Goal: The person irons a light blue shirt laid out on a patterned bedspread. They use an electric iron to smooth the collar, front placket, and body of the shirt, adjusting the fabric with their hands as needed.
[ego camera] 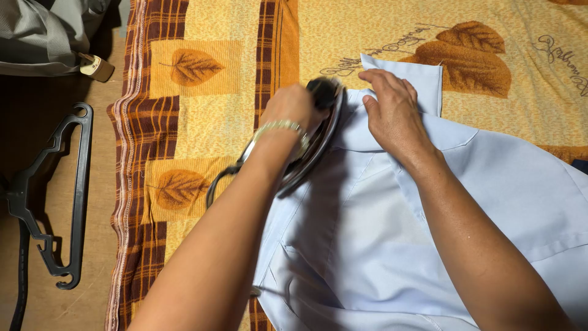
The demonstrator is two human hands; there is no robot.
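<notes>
A pale blue shirt [392,245] lies spread flat, with a dark-handled iron [318,132] tilted on its collar edge.

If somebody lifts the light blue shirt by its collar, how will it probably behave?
The light blue shirt would likely hang floppy: it lies flat with soft folds on the patterned cloth. It looks thin, so probably light for its size. The collar under the right hand seems somewhat stiffer, holding a crisp edge. The left hand grips the iron beside it.
</notes>
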